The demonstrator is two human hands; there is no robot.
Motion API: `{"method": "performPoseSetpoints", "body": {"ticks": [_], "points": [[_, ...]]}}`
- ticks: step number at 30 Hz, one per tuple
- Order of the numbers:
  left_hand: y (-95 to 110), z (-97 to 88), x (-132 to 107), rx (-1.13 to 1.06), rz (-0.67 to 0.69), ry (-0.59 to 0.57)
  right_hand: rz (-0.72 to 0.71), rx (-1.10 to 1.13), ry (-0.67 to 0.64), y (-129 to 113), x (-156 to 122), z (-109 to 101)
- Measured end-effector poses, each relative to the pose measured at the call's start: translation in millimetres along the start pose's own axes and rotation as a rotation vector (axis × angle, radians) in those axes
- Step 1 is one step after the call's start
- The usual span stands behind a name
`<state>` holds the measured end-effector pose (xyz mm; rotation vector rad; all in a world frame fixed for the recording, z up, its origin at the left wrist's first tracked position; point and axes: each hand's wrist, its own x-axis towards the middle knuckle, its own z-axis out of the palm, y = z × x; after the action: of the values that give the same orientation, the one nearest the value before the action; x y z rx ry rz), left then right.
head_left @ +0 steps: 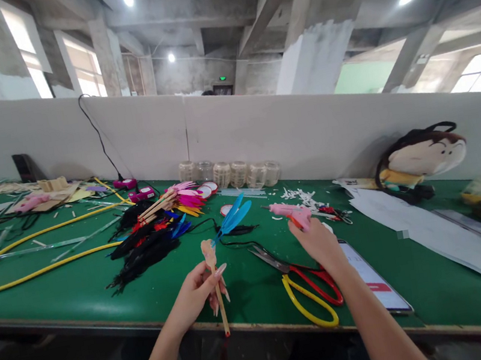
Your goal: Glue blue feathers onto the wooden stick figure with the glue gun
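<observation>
Green bench (259,298): left hand (194,294) grips stick (221,305), right hand (319,243) glue gun (294,215)

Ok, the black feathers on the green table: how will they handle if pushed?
Likely light and floppy: the black feathers lie in a wispy heap on the green table. A push would probably shift several at once, since they overlap.
</observation>
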<state>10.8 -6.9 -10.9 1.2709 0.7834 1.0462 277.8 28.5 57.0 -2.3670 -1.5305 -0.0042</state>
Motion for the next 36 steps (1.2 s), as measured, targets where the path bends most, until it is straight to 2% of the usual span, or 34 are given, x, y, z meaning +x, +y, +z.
{"method": "performPoseSetpoints", "body": {"ticks": [3, 7, 12, 20, 24, 30, 32, 36], "points": [[-0.5, -0.2, 0.6, -0.009, -0.01, 0.022, -0.019, 0.015, 0.01, -6.9, -5.0, 1.2], [-0.7, -0.6, 0.4, -0.005, -0.015, 0.024, -0.112, -0.011, -0.073, -14.2, -8.1, 14.8], [-0.1, -0.7, -0.2, 0.041, -0.001, 0.002, -0.121, -0.099, -0.134, -15.8, -4.1, 30.9], [-2.7, -1.5, -0.2, 0.056, -0.001, -0.016, -0.186, -0.171, -0.092, -18.2, -5.6, 26.2], [-1.4, -1.2, -1.1, 0.077, 0.0, -0.021, -0.132, -0.145, -0.103, 1.9, 13.5, 12.4], [0.7, -0.5, -0.9, 0.083, -0.001, -0.026, 0.068, -0.14, 0.036, 59.1, 51.6, -2.1], [0.1, -0.7, -0.9, 0.082, -0.007, -0.031, 0.052, -0.128, 0.036, 78.4, 61.3, 1.9], [-0.2, -0.8, -1.5, 0.084, -0.013, -0.04, -0.086, -0.095, -0.037, 106.6, 77.1, 19.2]]}}
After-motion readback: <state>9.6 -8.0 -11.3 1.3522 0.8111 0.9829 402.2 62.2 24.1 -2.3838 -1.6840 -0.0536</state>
